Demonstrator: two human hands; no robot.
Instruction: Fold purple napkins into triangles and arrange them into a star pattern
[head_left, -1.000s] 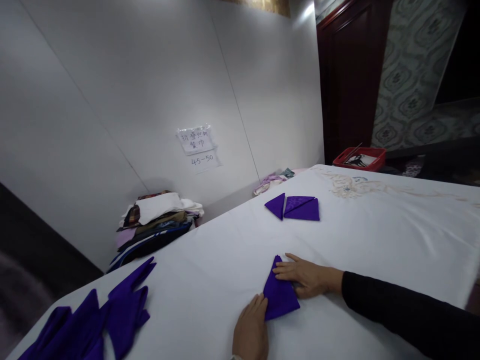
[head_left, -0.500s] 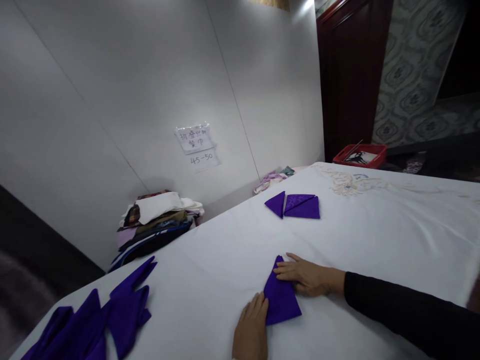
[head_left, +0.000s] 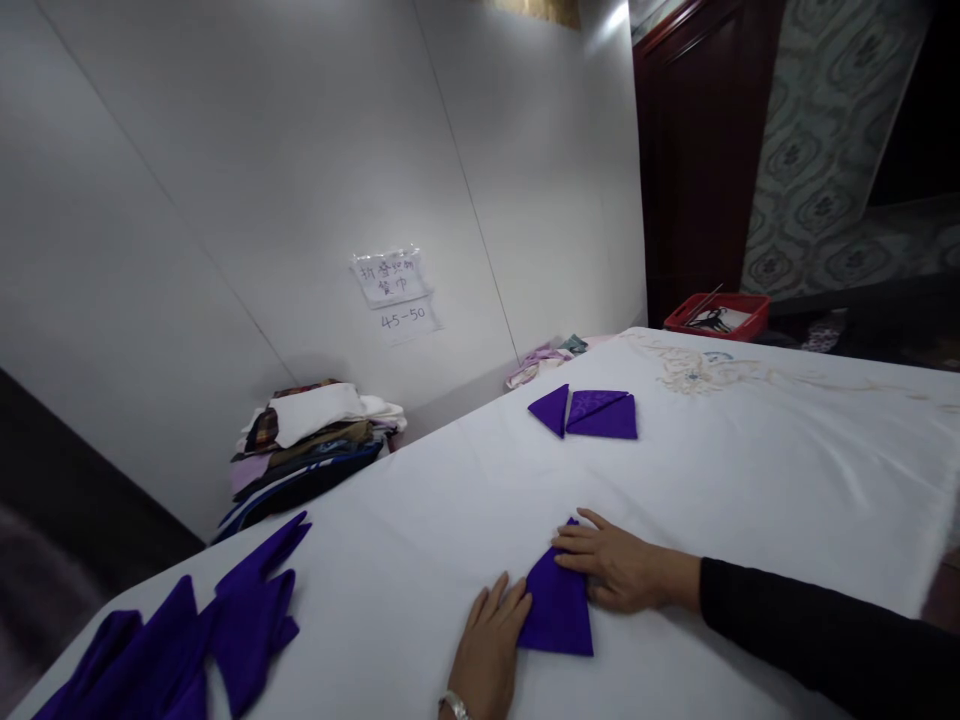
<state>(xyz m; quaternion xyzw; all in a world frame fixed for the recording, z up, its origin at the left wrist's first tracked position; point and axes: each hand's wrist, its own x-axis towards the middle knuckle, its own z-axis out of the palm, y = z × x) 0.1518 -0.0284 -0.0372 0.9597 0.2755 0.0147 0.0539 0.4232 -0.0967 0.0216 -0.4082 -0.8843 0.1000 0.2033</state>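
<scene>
A folded purple napkin (head_left: 559,615) lies flat on the white cloth, narrow at its far tip and wide at the near edge. My right hand (head_left: 611,560), in a black sleeve, rests with outstretched fingers over the upper right part of it, near the tip. Along its left edge lie the fingertips of my left hand (head_left: 491,635), fingers extended, a metal band at the wrist. Both hands press on the fabric rather than grip it. Farther back lie two folded purple pieces, a triangle (head_left: 551,410) and a four-sided one (head_left: 604,415), side by side.
Loose purple cloths (head_left: 172,640) are heaped at the table's left. Beyond the edge stands a pile of folded clothes (head_left: 315,435). A red basket (head_left: 754,320) holding dark items sits past the far right edge. Paper signs (head_left: 394,290) hang on the pale wall.
The napkin has turned slightly, its tip shifting right and its base left. My left hand has moved a little left and up, uncovering the wrist band; my right hand has shifted slightly right.
</scene>
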